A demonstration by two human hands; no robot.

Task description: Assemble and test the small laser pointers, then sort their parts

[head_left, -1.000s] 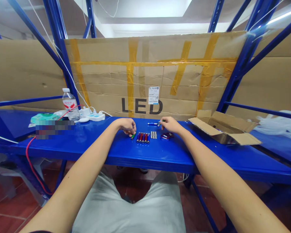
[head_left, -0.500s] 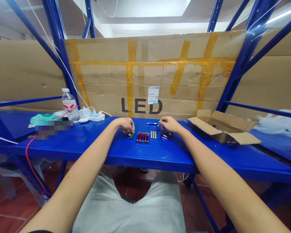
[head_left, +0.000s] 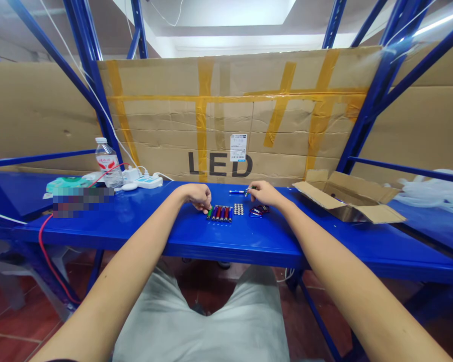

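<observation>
My left hand (head_left: pixel 201 196), fingers closed, has its tips on a small green metal tube (head_left: pixel 209 213), like a mini flashlight body. The green tube stands at the left end of a row of similar red and blue tubes (head_left: pixel 221 214). My right hand (head_left: pixel 262 192) is pinched around a small piece with a green and metallic look, partly hidden by the fingers. Beside those fingers, a blue tube (head_left: pixel 236 192) lies on its side. Between my hands sit several silver button cells (head_left: pixel 238 209) in rows. Red and blue carabiner clips (head_left: pixel 259 211) are piled below my right hand.
An open cardboard box (head_left: pixel 347 198) stands on the blue table (head_left: pixel 226 244) at the right. To the left are a water bottle (head_left: pixel 107 163), a white power strip (head_left: pixel 149 181) and a teal packet (head_left: pixel 68 184). A large cardboard sheet (head_left: pixel 154 130) rises behind.
My left hand has moved slightly right and turned the green tube from a slant to line up with the row's left end. My right hand has stayed nearly still.
</observation>
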